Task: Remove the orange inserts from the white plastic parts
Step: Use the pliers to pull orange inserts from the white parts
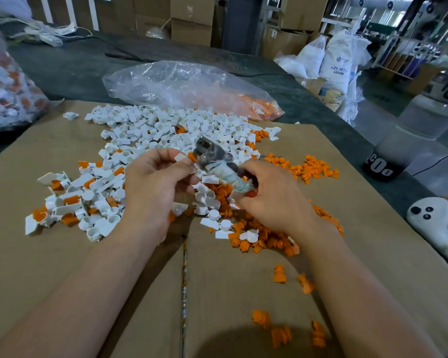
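the left hand (157,174) pinches one white part (180,157) between thumb and fingers (166,154), its orange insert (192,156) facing the tool. the right hand (272,195) is closed round the wrapped handle of a metal tool (212,156), whose head sits on the insert above the cardboard (62,254) on the bench. to do this well, hold the part steady, grip only the orange, and pull straight out so the white shell doesn't crack. drop the insert on the orange pile (259,236) at right and the shell on the white heap (166,125); many unopened parts (70,200) wait at left.
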